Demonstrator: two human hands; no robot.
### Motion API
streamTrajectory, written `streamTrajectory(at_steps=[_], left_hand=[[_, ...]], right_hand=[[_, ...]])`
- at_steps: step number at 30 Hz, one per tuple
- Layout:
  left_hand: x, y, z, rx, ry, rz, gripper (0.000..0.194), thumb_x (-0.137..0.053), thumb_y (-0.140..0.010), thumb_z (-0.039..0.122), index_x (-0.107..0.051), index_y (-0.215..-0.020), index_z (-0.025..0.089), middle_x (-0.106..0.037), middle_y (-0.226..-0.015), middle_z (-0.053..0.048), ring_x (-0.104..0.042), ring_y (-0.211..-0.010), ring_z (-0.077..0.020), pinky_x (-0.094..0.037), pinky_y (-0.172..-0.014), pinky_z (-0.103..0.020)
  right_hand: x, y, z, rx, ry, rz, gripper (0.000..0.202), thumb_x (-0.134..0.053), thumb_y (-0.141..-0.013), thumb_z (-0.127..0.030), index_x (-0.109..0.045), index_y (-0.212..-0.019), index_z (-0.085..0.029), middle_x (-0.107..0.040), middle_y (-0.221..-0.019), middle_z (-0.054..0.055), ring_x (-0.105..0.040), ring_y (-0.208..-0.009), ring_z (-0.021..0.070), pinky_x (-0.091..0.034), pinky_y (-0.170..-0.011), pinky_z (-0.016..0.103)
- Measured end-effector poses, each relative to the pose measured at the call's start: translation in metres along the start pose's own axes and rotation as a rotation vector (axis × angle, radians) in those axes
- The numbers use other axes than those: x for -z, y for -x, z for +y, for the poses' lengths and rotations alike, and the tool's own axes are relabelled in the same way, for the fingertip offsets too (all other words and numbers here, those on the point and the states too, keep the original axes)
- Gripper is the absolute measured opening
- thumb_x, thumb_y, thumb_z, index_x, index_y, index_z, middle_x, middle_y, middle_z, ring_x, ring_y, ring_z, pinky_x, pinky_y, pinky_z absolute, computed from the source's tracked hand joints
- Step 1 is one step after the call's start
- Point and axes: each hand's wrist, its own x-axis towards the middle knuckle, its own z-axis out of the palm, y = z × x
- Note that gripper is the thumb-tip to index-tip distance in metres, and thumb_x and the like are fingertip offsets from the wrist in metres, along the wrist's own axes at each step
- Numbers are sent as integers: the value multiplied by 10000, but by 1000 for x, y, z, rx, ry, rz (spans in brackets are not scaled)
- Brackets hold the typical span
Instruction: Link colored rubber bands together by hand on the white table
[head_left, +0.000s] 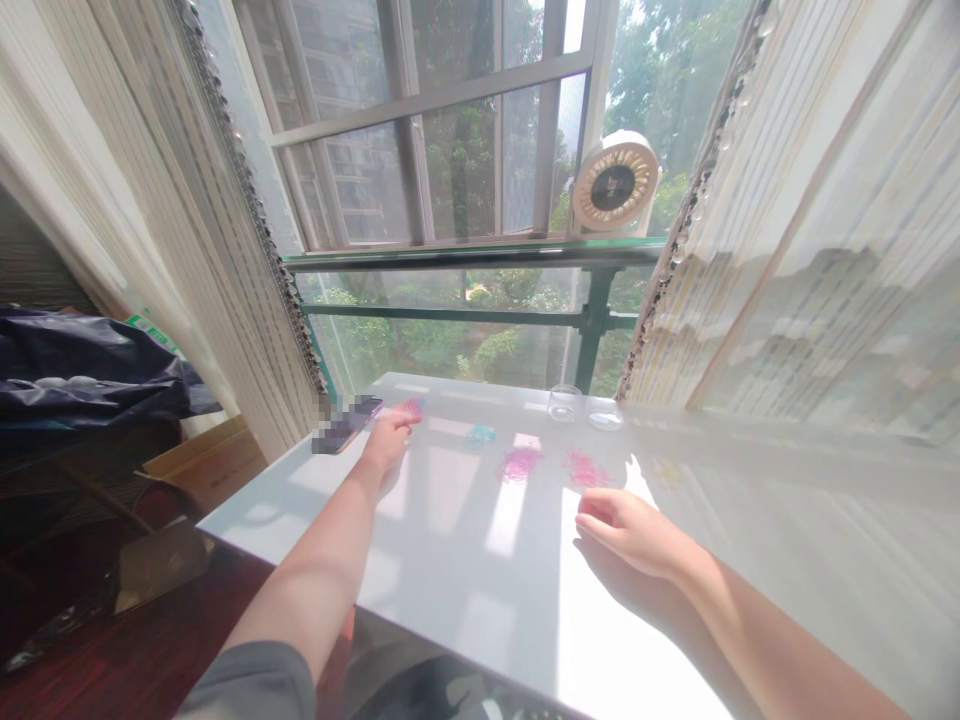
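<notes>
My left hand (388,440) reaches to the far left of the white table (435,540), its fingertips at a small pink and purple pile (410,408). Whether it pinches a piece is too small to tell. My right hand (626,525) rests on the table with its fingers curled together, just in front of a red-pink pile (585,468); anything inside is hidden. Between the hands lie a magenta pile (519,462) and a small teal pile (481,433). A faint yellow pile (669,472) is right of the red-pink one.
A dark phone (349,425) lies at the table's left edge. Near the back edge stand a clear round container (564,403) and a shallow clear dish or lid (604,417). A white fan (615,185) stands on the window ledge. Curtains hang at both sides.
</notes>
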Motion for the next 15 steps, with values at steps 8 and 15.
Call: streamTrajectory(at_steps=[8,15], left_hand=[[-4,6,10,-94,27,43,264,-549,-768,267,-672,-972,154,-702,-1016,-75,-647,-911,-195,-483,-862,-295],[-44,65,95,-487,-8,-388,180,-549,-803,287,-693,-883,215,-720,-875,-2,-644,-818,-150,-466,-733,-235]], right_hand=[[2,1,-4,-25,13,6,235,-431,-827,-358,-538,-687,-202,-573,-673,-4,-485,-622,150,-375,-596,280],[1,1,-5,-30,8,16,226,-427,-840,-369,-574,-754,-221,-569,-649,-10,-500,-615,153,-385,-576,273]])
